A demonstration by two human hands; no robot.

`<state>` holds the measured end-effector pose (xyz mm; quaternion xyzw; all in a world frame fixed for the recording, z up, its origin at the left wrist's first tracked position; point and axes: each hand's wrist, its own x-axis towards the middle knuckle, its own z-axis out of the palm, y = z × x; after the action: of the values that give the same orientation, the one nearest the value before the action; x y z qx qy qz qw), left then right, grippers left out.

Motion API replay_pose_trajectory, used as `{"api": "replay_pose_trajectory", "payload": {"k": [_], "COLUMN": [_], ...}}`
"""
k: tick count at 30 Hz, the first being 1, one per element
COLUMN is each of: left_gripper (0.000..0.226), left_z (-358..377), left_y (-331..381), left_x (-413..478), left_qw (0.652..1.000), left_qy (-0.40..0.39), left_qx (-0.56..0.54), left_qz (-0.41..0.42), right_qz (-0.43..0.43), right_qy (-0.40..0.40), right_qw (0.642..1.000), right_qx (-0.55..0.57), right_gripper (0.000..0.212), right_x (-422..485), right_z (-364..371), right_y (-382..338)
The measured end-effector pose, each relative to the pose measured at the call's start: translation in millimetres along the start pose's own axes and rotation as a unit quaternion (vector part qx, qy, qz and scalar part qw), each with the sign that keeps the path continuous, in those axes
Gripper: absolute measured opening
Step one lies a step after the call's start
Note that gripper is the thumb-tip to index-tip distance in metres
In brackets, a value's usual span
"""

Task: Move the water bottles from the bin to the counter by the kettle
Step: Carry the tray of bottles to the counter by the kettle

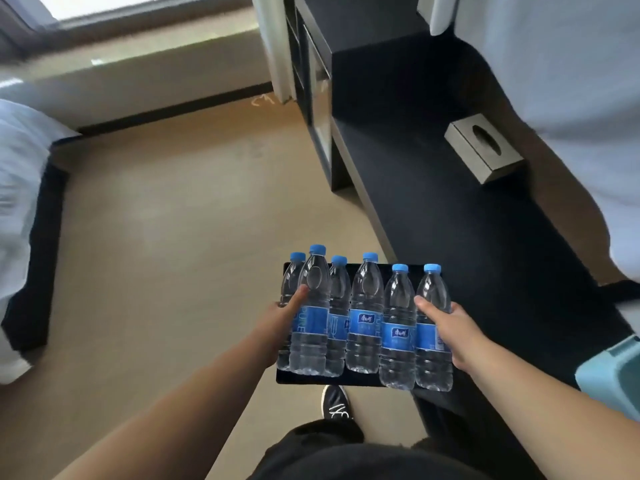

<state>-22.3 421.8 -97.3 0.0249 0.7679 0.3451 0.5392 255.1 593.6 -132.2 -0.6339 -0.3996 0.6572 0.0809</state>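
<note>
Six water bottles (pixel 363 320) with blue caps and blue labels stand upright on one flat black tray (pixel 349 379), crowded together in an uneven row: three bunched at the left side, one in the middle, two at the right. Two bare hands carry the tray in the air above the floor (pixel 166 237). The left hand (pixel 282 318) has its grip clenched on the tray's left edge, thumb pressed against the second bottle from the left. The right hand (pixel 446 329) has its grip clenched on the right edge, thumb resting against the rightmost bottle. The two right-hand bottles stand at the tray's near right corner, their bases reaching past its front edge as seen from above. One long dark worktop (pixel 450 237) runs along the right, its near end just beside the tray's right edge, and most of its surface lies open. One grey tissue box (pixel 483 147) sits on it, well apart from the tray, toward the wall. One taller dark cabinet (pixel 374 77) stands at the worktop's far end. One pale blue bin (pixel 613 372) shows at the right border, near the right forearm. One bed (pixel 17 202) with white bedding sits far left, with wide bare floor between it and the worktop. One dark shoe (pixel 335 403) shows below the tray.
</note>
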Motion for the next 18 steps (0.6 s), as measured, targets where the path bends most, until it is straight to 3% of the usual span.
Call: {"api": "replay_pose_trajectory", "payload": {"k": [6,12,14,18], "left_gripper": [0.086,0.096,0.104,0.105], "left_z": [-51,-85,-94,-107], "left_y": [1,15,24,48], "left_x": [2,5,14,36], "left_qw": [0.999,0.996,0.994,0.991], "left_qy": [0.042,0.089,0.104,0.125], "left_qx": [-0.027,-0.017,-0.02,-0.038], "left_qz": [-0.005,0.005,-0.011,-0.024], "right_qz": [-0.012,-0.047,-0.052,-0.067], "right_qy": [-0.045,-0.074,-0.087,-0.12], "right_qw": [0.998,0.992,0.989,0.984], "right_qx": [-0.039,-0.095,-0.11,-0.117], "right_gripper": [0.059,0.125,0.112,0.058], "right_x": [16,43,55,86], "right_z": [54,98,111,134], "right_y": [-37,-80,-95,-129]}}
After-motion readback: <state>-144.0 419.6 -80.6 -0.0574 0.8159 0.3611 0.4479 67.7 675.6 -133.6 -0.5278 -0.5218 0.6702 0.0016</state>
